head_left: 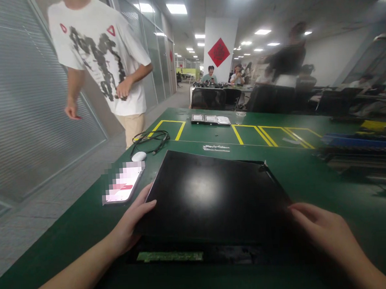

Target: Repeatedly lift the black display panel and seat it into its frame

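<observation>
At the near part of the green bench (86,220), black panel (209,196): left hand (136,215) gripping its left edge, right hand (322,226) pinching its right. Step, judged: two-handed handling; next move calls for even support both sides.

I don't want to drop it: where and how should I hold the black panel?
Wide and flat, the black panel is probably steadiest gripped by its left and right edges, a hand from each side, as the left hand and right hand do.
</observation>
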Demonstrator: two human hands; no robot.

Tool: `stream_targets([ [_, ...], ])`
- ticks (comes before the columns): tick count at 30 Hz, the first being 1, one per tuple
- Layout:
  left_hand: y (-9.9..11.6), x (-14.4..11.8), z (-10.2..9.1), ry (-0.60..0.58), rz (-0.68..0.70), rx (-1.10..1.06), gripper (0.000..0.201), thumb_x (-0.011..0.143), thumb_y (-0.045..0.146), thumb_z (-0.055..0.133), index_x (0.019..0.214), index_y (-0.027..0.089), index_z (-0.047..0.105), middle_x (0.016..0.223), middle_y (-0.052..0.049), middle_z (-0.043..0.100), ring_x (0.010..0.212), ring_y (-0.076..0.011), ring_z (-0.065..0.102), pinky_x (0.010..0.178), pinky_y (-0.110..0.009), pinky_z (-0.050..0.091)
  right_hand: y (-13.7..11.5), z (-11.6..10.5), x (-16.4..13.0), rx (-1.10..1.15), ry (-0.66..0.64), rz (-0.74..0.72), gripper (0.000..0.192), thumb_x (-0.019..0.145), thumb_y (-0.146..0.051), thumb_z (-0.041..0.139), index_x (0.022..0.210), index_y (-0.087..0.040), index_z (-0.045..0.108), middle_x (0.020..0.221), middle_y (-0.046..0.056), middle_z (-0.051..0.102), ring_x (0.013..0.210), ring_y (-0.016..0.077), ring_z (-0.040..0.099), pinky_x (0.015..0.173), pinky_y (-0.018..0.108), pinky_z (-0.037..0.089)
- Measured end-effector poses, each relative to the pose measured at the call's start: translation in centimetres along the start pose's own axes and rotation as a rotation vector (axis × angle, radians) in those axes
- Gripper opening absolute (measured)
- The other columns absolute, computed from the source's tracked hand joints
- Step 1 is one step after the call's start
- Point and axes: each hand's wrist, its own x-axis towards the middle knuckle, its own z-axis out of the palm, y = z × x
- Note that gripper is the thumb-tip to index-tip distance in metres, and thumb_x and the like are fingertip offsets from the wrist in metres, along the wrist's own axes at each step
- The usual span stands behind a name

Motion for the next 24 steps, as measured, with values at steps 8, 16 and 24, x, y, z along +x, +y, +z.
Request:
stream_targets([
  [8,0.21,-0.31,0.55,0.012,0.022,0.021,0.068,0.086,0.031,0.065,0.15,0.026,0.043,0.139,-0.008,0.067,0.124,-0.035,0.063,0.094,-0.038,0.056,0.28,-0.19,-0.03,0.002,0.003,0.001,0.039,0.071,-0.058,0.055,0.081,-0.03,0.08,0.079,0.003,0.079,0.075,0.0288,0.072,0.067,0.038,0.051],
  [16,0.49,-0.49,0.93,0.048,0.006,0.037,0.061,0.083,0.031,0.067,0.142,0.026,0.051,0.145,-0.007,0.063,0.13,-0.0359,0.058,0.097,-0.037,0.055,-0.07,-0.11,-0.02,0.0,-0.004,0.02,0.042,0.07,-0.06,0.053,0.082,-0.03,0.08,0.081,0.004,0.079,0.079,0.0298,0.073,0.07,0.039,0.051],
  [24,0.56,-0.69,0.95,0.045,-0.014,0.004,0.065,0.082,0.032,0.069,0.144,0.027,0.05,0.141,-0.008,0.065,0.13,-0.0374,0.058,0.1,-0.039,0.053,-0.05,-0.18,-0.1,0.012,-0.003,0.017,0.041,0.069,-0.059,0.055,0.081,-0.029,0.08,0.081,0.004,0.079,0.078,0.0292,0.073,0.068,0.038,0.051],
])
